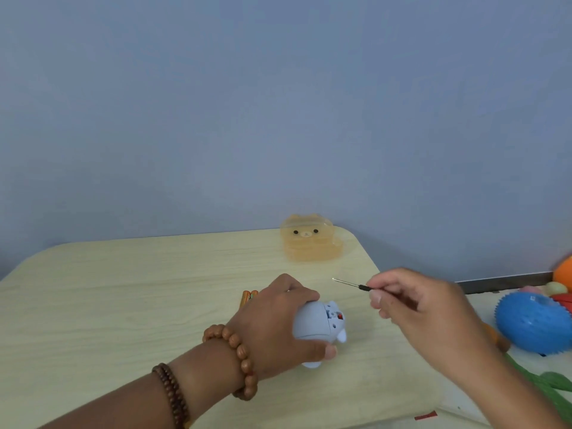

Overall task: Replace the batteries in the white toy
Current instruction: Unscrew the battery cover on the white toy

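Your left hand (278,323) clamps the white toy (318,331) near the table's (123,305) front edge, underside exposed; your right hand (414,305) pinches the screwdriver (351,284) ready.

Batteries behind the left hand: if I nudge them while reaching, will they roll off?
The batteries look round, lying flat on the smooth table, so a sideways nudge would probably roll them. They look small and probably light. The left hand partly hides them, so their count is unclear.
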The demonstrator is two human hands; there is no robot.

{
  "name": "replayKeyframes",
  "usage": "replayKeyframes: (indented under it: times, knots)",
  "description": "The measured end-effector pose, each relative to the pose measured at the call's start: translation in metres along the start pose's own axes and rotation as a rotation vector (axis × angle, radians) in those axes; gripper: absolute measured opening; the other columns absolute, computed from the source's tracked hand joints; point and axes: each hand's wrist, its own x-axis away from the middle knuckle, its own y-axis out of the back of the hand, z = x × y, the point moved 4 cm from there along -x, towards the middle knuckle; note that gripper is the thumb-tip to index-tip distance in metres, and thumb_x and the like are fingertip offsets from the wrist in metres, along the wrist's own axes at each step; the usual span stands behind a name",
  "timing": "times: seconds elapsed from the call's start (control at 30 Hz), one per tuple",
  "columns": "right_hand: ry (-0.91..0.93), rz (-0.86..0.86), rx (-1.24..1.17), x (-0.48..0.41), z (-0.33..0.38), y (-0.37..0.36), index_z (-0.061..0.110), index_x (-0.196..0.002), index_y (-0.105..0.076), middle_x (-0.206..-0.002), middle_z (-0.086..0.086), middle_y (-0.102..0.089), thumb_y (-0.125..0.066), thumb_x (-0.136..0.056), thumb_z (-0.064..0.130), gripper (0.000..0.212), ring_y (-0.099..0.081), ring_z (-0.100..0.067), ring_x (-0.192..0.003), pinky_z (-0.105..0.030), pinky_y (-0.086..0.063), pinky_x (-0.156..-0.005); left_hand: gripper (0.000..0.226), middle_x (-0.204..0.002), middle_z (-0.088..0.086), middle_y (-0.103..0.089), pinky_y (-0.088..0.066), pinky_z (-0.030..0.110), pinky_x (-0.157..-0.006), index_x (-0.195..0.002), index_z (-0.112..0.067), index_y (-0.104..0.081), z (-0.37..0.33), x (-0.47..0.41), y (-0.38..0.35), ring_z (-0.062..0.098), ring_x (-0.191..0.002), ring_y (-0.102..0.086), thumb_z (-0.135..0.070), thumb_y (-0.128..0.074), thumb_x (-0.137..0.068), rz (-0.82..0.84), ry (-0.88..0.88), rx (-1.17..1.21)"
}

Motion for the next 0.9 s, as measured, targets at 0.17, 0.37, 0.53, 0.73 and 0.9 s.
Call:
replayKeyframes:
  times: [0.17,0.37,0.53,0.73,0.9]
  knots:
    - [0.295,0.068,0.265,-0.001,0.022,0.013,0.031,-0.083,-0.070,-0.073,0.022,-0.061,-0.071,-0.091,0.016,0.017,-0.057,0.000,-0.073,-0.018,-0.044,-0.067,0.082,-0.126,-0.021,-0.038,-0.045,0.022,-0.092,-0.140,-0.036,-0.046,-0.002,0.000,0.000,0.003,-0.108,-0.047,-0.069,-0.072,-0.070,0.003,0.007,-0.017]
    - [0.327,0.081,0.272,0.004,0.022,0.007,0.032,-0.082,-0.068,-0.069,0.029,-0.048,-0.069,-0.093,0.016,0.019,-0.051,0.008,-0.070,-0.010,-0.037,-0.062,0.081,-0.125,-0.021,-0.038,-0.044,0.021,-0.090,-0.139,-0.036,-0.047,-0.005,0.001,0.001,0.002,-0.106,-0.047,-0.068,-0.073,-0.069,-0.005,0.012,-0.024]
    - [0.314,0.093,0.256,0.008,0.023,0.005,0.032,-0.082,-0.070,-0.068,0.027,-0.049,-0.071,-0.092,0.016,0.019,-0.052,0.009,-0.070,-0.007,-0.036,-0.063,0.079,-0.126,-0.021,-0.038,-0.040,0.017,-0.085,-0.140,-0.036,-0.046,-0.007,0.004,0.001,0.002,-0.101,-0.044,-0.067,-0.072,-0.071,-0.002,0.017,-0.031]
    - [0.326,0.120,0.274,0.007,0.026,0.005,0.032,-0.084,-0.071,-0.069,0.025,-0.050,-0.070,-0.093,0.019,0.016,-0.053,0.005,-0.071,-0.011,-0.038,-0.064,0.080,-0.127,-0.020,-0.038,-0.040,0.018,-0.085,-0.140,-0.036,-0.046,-0.008,0.005,0.001,0.003,-0.101,-0.043,-0.067,-0.072,-0.071,0.001,0.021,-0.044]
    - [0.323,0.214,0.358,0.001,0.034,0.006,0.033,-0.093,-0.070,-0.082,0.019,-0.058,-0.059,-0.099,0.027,0.014,-0.053,-0.001,-0.073,-0.015,-0.041,-0.062,0.081,-0.127,-0.021,-0.037,-0.038,0.017,-0.082,-0.140,-0.037,-0.045,-0.009,0.005,0.000,0.002,-0.100,-0.043,-0.068,-0.072,-0.071,-0.003,0.016,-0.053]
